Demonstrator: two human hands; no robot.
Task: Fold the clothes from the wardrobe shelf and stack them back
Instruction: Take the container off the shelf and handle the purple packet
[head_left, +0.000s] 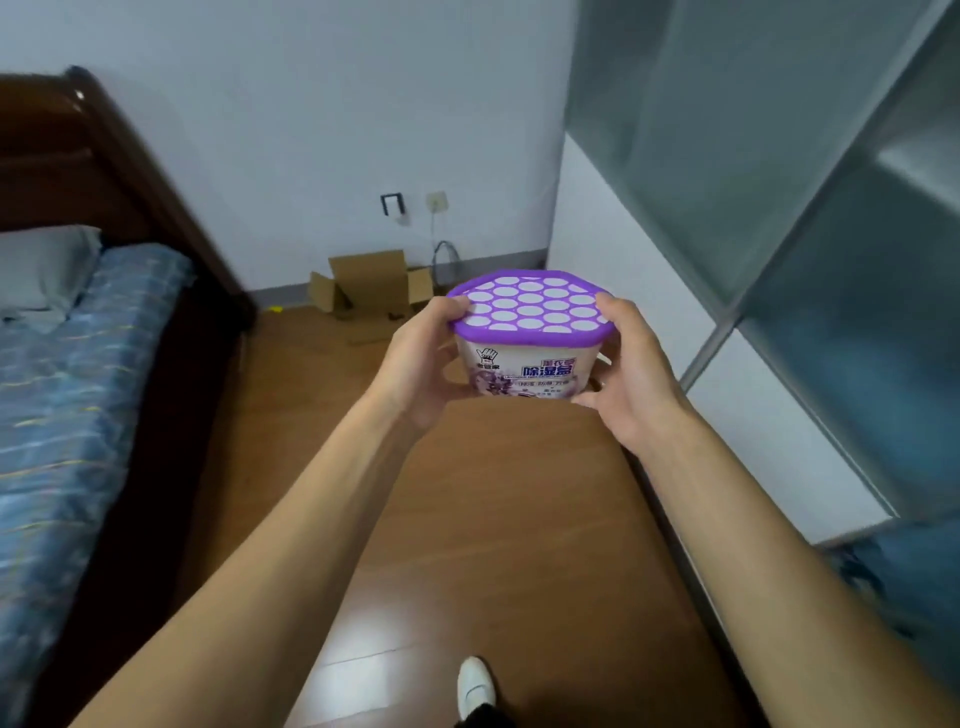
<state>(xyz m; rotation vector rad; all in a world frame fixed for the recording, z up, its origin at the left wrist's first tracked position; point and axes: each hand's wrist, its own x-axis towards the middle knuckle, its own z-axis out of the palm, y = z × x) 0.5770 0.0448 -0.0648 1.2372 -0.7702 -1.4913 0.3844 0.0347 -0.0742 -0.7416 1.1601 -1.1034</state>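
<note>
Holding the box (524, 364) in the middle of the frame, the left hand (415, 358) and the right hand (631, 371) curl around its sides. If it tilts, its content may spill on the floor (519, 519). The blurred blue heap (914, 577) at lower right is perhaps the clothes.

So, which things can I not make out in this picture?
Head view:
Wardrobe shelf: hidden behind the frosted door.
Blue fabric, bottom right: blurred, cut off by the edge.
Small print on the purple-lidded tub: too small.
Tub's sides: covered by the left hand and right hand.
</note>
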